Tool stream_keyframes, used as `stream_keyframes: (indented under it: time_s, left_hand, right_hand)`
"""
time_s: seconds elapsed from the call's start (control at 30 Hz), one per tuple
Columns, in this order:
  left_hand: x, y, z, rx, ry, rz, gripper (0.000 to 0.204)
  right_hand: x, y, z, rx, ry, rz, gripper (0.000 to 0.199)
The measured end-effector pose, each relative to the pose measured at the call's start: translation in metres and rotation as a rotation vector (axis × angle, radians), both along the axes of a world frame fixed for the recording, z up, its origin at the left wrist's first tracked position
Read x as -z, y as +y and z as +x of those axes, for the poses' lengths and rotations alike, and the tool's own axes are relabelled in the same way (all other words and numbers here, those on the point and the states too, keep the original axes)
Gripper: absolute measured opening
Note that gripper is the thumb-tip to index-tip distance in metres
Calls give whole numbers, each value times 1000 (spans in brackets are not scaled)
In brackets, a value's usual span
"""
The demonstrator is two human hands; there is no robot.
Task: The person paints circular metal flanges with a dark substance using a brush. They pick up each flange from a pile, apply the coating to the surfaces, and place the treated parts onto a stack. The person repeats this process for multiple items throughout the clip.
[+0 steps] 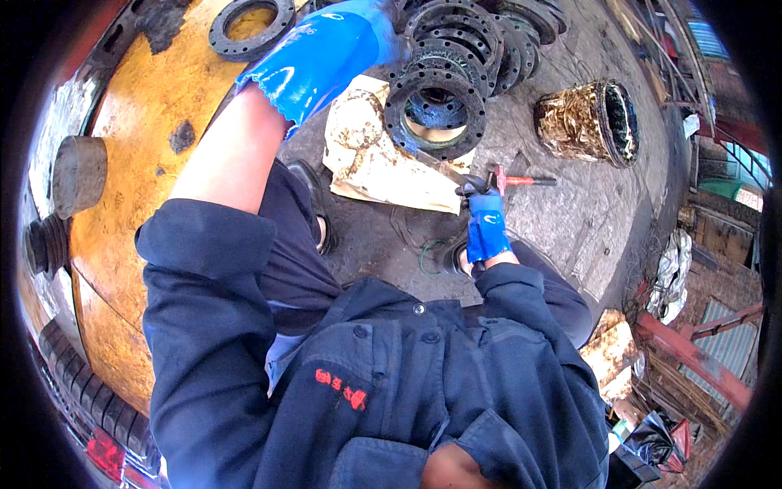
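Observation:
My left hand (338, 50), in a long blue rubber glove, reaches far forward beside a group of dark metal flanges. Its fingers are blurred and partly cut off by the upper edge, so their grip is hidden. My right hand (487, 222), also in a blue glove, is closed around a dark tool with a flat blade (440, 169), which looks like a scraper. The blade points toward the nearest flange (397, 116), a ring with bolt holes resting on a stained pale sheet (366, 159). Just right of that hand, a red-handled tool (528, 180) lies on the floor.
More flanges (456, 33) are stacked at the far middle. Another flange (226, 47) lies on a yellow metal surface (134, 122) at left. A grimy bucket (570, 122) lies tipped on its side to the right. Red metal beams (692, 359) and scrap line the right edge.

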State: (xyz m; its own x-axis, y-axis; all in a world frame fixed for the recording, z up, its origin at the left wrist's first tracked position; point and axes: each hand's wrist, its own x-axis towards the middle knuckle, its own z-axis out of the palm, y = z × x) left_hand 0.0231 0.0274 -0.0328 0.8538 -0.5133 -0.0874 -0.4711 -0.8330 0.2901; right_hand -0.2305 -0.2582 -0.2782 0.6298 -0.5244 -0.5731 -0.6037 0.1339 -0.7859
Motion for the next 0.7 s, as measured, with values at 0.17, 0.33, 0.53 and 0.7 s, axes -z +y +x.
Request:
stream_keyframes:
  time_s: [0.17, 0.33, 0.53, 0.7]
  left_hand:
    - [-3, -3, -1, 14, -2, -4, 40]
    - [-6, 0, -1, 16, 1, 0, 38]
    - [-6, 2, -2, 27, 20, -11, 35]
    - [-7, 4, -1, 37, 29, -7, 33]
  right_hand:
    - [12, 30, 6, 25, -58, 69, 21]
    - [-3, 22, 9, -29, -133, 86, 22]
    - [-13, 3, -21, 62, -83, 74, 23]
    - [2, 21, -21, 110, -51, 105, 23]
